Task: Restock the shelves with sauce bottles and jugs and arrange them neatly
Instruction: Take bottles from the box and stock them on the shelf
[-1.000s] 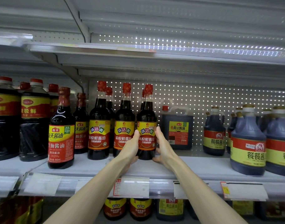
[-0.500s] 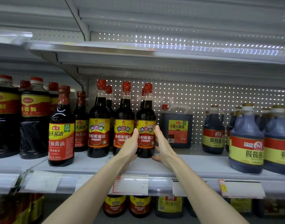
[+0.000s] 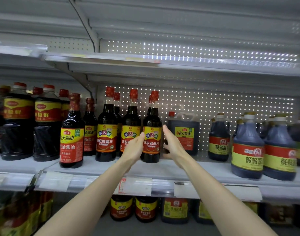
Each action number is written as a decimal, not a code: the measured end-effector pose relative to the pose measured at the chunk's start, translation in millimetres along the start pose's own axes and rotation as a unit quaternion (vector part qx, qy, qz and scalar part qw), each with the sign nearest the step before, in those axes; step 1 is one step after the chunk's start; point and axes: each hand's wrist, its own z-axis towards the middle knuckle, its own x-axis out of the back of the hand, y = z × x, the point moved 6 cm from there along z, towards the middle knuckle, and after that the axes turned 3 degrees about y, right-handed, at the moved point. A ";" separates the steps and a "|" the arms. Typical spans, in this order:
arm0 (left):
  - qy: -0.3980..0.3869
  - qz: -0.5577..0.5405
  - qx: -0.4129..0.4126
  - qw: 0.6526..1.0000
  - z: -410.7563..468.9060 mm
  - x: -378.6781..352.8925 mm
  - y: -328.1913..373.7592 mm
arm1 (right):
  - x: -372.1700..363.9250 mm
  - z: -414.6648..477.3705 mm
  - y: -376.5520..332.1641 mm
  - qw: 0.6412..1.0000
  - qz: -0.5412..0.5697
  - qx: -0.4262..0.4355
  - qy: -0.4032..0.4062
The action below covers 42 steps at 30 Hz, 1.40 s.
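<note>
Right hand (image 3: 173, 145) has drawn off the red-capped soy sauce bottle (image 3: 151, 133), which both hands clasped half a second ago. A narrow gap now separates them. The hand is spread, fingers straight, holding nothing, in front of the square soy sauce jug (image 3: 184, 133). Left hand (image 3: 134, 150), left of the jug, lies against the bottle's label with thumb straight; no curl is visible. The bottle stands upright on the shelf (image 3: 179, 169), just left of the jug.
</note>
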 end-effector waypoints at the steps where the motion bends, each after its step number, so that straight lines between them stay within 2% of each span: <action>1: 0.010 -0.003 -0.023 1.000 -4.6 3.4 6.3 | 2.4 -5.4 -3.3 1.000 -0.004 0.007 0.009; 8: 0.001 0.056 -0.117 0.992 -64.2 4.1 15.8 | 31.1 -59.9 -14.4 0.992 -0.064 0.104 0.030; 12: 0.022 0.039 -0.106 0.993 -111.9 -0.6 -7.3 | 43.0 -99.2 7.0 0.992 -0.055 0.111 0.032; 17: 0.025 0.036 -0.066 0.997 -162.5 -4.4 -60.9 | 51.0 -143.4 64.3 0.996 -0.058 0.071 0.014; 23: 0.001 0.049 0.006 0.999 -211.6 -20.0 -148.1 | 52.1 -189.2 161.4 0.998 -0.063 -0.008 0.014; 31: -0.041 0.082 0.120 0.989 -274.9 -26.3 -308.5 | 40.1 -250.0 333.1 0.988 -0.062 -0.136 0.023; 42: -0.078 0.081 0.307 0.945 -405.6 -35.8 -554.4 | 17.6 -391.4 600.2 0.943 -0.098 -0.316 0.043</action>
